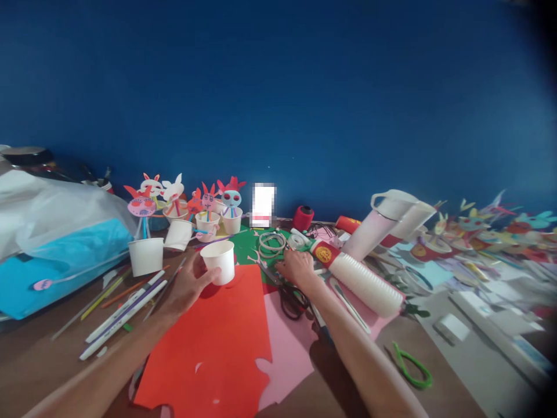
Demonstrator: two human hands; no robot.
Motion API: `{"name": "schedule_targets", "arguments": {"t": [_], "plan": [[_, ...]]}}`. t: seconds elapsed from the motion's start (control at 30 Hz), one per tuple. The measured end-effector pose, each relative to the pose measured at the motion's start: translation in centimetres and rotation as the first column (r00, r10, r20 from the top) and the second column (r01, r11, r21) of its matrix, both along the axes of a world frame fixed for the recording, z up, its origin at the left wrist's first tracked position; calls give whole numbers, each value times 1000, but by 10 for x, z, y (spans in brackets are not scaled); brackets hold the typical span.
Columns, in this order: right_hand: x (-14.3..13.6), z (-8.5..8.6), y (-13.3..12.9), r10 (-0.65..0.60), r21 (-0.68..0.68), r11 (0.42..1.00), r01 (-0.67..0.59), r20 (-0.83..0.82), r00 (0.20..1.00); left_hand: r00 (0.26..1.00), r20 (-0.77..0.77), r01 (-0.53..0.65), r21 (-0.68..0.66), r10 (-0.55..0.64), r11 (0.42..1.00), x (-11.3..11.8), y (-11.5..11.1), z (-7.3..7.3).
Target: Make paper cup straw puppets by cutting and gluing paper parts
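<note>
My left hand (194,284) is wrapped round a white paper cup (221,261), held upright above the back edge of a red paper sheet (213,337). My right hand (297,267) reaches in among tools at the middle of the table, its fingers bent downward. What those fingers grip, if anything, is hidden. Close to it lie scissors with dark handles (292,302), a coil of pale cord (272,244) and a roll of clear tape (298,240). Pink paper (287,348) lies partly beneath the red sheet.
Paper-mask figures in cups, one a blue mask (231,198), stand at the back left. White markers (124,319) lie left. A stack of paper cups (369,284), a white pitcher (374,220) and a green pipe cleaner (413,368) are on the right. A blue wall (278,104) rises behind.
</note>
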State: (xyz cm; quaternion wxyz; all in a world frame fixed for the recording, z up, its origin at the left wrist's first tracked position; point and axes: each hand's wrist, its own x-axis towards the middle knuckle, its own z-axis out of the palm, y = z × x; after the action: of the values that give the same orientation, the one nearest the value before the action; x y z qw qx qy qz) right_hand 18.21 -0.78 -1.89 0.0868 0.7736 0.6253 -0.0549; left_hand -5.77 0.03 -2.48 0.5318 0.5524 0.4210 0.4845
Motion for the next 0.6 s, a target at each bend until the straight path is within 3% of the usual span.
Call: {"name": "schedule_targets", "arguments": {"t": [0.4, 0.6], "plan": [[4, -9, 6, 88, 91, 993, -81, -78, 993, 1000, 14, 16, -10, -16, 1000, -6, 8, -14], [19, 12, 1, 184, 188, 971, -146, -202, 962, 993, 111, 43, -36, -39, 998, -5, 8, -13]]}}
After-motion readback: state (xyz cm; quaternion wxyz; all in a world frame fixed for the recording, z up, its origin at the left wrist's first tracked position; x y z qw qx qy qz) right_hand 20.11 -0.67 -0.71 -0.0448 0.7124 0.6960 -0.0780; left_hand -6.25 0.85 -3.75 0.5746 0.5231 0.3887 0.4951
